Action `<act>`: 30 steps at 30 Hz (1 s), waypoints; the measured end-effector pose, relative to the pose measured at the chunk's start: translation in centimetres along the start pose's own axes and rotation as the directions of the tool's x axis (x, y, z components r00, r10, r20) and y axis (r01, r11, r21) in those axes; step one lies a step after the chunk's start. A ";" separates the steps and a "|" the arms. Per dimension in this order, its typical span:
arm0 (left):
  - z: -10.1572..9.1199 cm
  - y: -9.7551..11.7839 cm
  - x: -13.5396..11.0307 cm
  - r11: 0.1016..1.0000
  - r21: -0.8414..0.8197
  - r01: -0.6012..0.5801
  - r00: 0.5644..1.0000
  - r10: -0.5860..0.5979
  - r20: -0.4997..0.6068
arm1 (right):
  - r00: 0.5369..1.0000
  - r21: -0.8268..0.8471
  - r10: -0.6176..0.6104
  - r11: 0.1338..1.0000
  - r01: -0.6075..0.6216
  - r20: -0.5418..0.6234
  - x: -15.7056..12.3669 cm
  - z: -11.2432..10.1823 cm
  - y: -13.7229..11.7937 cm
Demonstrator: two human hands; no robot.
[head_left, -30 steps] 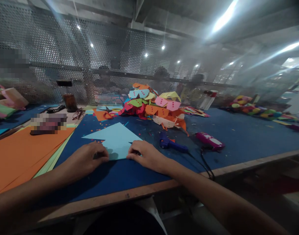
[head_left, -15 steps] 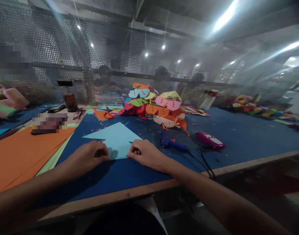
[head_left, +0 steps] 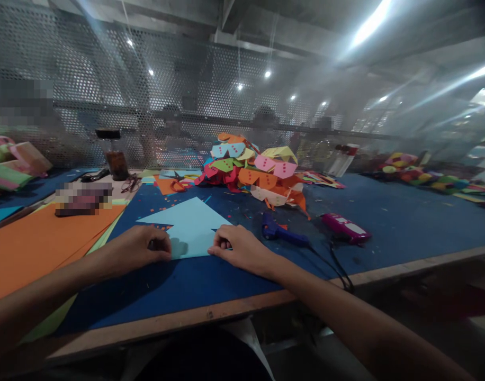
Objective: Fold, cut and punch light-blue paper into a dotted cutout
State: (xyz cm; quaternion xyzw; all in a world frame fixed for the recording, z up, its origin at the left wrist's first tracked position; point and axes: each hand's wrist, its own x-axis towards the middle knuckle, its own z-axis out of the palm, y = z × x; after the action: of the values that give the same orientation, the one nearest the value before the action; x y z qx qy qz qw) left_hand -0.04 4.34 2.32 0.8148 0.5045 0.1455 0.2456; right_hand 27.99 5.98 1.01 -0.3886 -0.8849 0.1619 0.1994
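- Nearest me is the wooden edge of the desk (head_left: 210,311), its top covered in blue.
- The left hand (head_left: 149,246) rests at the near left corner of the sheet (head_left: 195,225), fingers curled, thumb and fingertips pinching the paper there.
- The right hand (head_left: 238,246) has its fingers bent under and pinches the same near edge at its right end.
- So the sheet lies on the desk between the two hands, most of it stretching away beyond them.
- It is pale blue and arrow-like: a wide pointed top aimed away from the person, a long sharp wing to the left, a notch showing by the right hand, and a straight near edge. A soft shadow falls on it beside the left hand.
- Left of the left arm, orange paper (head_left: 52,233) is spread over some pale green.
- Right of the right hand lies a blue glue gun (head_left: 284,233), with a purple case (head_left: 346,227) past it.
- Farther back, orange-handled scissors (head_left: 178,185) sit near a heap of bright paper masks (head_left: 262,172).
- A dark-lidded jar (head_left: 116,161) stands back on the left, before a metal mesh (head_left: 203,69) with blurred people behind.
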 end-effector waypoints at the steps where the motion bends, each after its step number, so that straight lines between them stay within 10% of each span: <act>1: -0.2 -0.1 0.0 1.000 -0.004 0.003 1.000 -0.003 0.014 | 1.000 0.002 0.000 1.000 0.000 0.000 0.0 0.0 0.0; 30: -1.7 -2.3 0.1 0.999 0.036 0.011 0.984 -0.017 0.175 | 0.999 0.006 0.033 0.999 -0.033 0.017 0.0 -0.1 -0.1</act>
State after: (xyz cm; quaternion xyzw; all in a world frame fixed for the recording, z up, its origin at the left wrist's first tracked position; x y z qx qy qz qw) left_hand -2.57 5.67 2.47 0.8251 0.4892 0.0625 0.2756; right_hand 27.94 5.92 1.16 -0.4010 -0.8795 0.1714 0.1903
